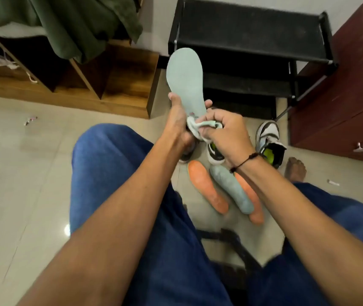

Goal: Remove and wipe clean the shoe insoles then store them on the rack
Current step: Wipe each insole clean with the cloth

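My left hand (179,117) grips a pale green insole (186,78) by its heel end, toe pointing up and away. My right hand (227,129) pinches a small pale cloth (200,127) against the insole's lower part. On the floor below lie an orange insole (207,191), a second pale green insole (231,188) and another orange insole (251,202) partly under it. A white and black shoe with a neon lining (270,144) stands to the right; another shoe (214,154) is partly hidden under my right hand. The black shoe rack (251,34) stands behind.
A wooden shelf unit (114,85) with green fabric hanging over it sits at the left. A dark red cabinet (348,102) stands right of the rack. My knees in blue jeans fill the foreground, and a bare foot (295,171) rests on the tiled floor.
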Demonstrator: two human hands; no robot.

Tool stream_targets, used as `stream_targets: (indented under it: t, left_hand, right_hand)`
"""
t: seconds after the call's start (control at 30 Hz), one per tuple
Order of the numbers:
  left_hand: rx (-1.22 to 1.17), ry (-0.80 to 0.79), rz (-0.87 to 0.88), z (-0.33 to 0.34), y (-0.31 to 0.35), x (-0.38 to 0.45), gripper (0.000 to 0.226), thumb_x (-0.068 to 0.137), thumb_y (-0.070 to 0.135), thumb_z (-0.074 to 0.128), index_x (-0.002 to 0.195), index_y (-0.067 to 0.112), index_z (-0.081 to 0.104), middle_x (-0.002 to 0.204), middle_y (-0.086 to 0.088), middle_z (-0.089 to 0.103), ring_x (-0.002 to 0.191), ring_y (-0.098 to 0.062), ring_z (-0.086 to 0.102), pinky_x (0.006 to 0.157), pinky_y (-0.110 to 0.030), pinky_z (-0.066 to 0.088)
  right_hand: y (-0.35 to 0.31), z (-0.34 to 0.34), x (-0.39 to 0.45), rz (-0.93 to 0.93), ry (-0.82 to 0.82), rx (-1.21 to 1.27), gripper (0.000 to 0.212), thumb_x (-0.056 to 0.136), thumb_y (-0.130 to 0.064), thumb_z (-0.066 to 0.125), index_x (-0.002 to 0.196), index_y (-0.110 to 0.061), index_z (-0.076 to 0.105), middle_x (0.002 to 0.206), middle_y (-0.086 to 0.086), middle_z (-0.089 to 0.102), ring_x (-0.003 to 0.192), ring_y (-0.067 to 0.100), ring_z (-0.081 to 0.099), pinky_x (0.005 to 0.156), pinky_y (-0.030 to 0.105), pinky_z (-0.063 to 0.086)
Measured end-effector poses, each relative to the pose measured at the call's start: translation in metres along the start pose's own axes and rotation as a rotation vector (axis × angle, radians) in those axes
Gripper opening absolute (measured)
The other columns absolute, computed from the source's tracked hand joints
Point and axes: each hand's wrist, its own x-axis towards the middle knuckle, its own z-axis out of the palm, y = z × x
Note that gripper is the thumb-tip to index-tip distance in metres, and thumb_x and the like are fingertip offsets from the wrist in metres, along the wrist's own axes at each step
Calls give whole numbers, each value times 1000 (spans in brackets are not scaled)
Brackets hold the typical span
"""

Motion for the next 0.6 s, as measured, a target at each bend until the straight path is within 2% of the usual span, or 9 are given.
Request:
stream_targets:
  t: [0.07,0.13,0.2,0.23,0.3,0.37,0.43,0.5,0.6]
  left_hand:
    - [11,74,-48,-10,-18,-13,69,96,61,17,87,2,52,79,-17,63,66,-27,65,62,-40,54]
    - [39,151,-83,-26,-37,-19,66,98,57,18,107,-1,50,103,-21,61,93,-34,62,75,-49,49]
    - [21,202,-124,-45,-52,-17,63,99,54,21,129,1,40,120,-25,53,114,-38,54,92,-51,44]
    - [27,230,-127,-56,-57,-12,62,99,54,23,130,3,38,113,-24,55,110,-37,56,95,-51,44]
    - [70,278,-128,-74,-59,1,61,98,56,20,118,3,45,91,-21,58,83,-32,59,88,-48,49]
    - [88,318,-139,-85,-62,16,63,98,56,18,110,1,48,81,-20,56,68,-29,55,72,-42,52]
    - [88,378,-177,-96,-69,30,59,100,51,23,119,0,46,86,-20,56,66,-29,55,61,-40,54]
    - [115,463,-205,-108,-77,43,42,103,36,29,122,2,45,92,-18,57,70,-30,58,55,-39,56]
    - [106,589,-226,-131,-88,60,24,99,9,28,95,5,51,84,-14,54,69,-27,54,63,-40,52]
  right_hand:
    - [10,-4,-13,83,1,87,27,75,14,59,68,-11,63,76,-5,61,81,4,59,73,30,54]
    - [25,-7,-22,239,-3,170,27,76,16,55,70,-10,62,74,1,61,73,15,61,64,38,58]
    - [44,-8,-32,391,-39,238,29,79,15,53,71,-11,62,79,6,64,71,21,63,53,33,57]
    - [56,-7,-37,448,-66,274,28,80,15,52,73,-10,62,84,6,65,75,21,63,51,30,56]
    - [78,-1,-43,552,-87,342,27,82,17,50,75,-6,61,88,8,64,80,21,62,53,29,56]
    - [100,7,-42,615,-57,368,27,81,18,49,75,-5,61,94,17,63,86,27,62,68,38,58]
    - [118,14,-36,640,-46,333,28,77,18,50,71,-6,63,103,23,61,94,34,61,81,49,52]
    - [132,21,-28,688,-57,261,28,78,16,51,71,-8,63,92,17,62,85,30,62,77,47,54]
    - [157,32,-16,789,-103,131,28,79,11,55,70,-14,62,77,5,62,71,19,60,62,36,57]
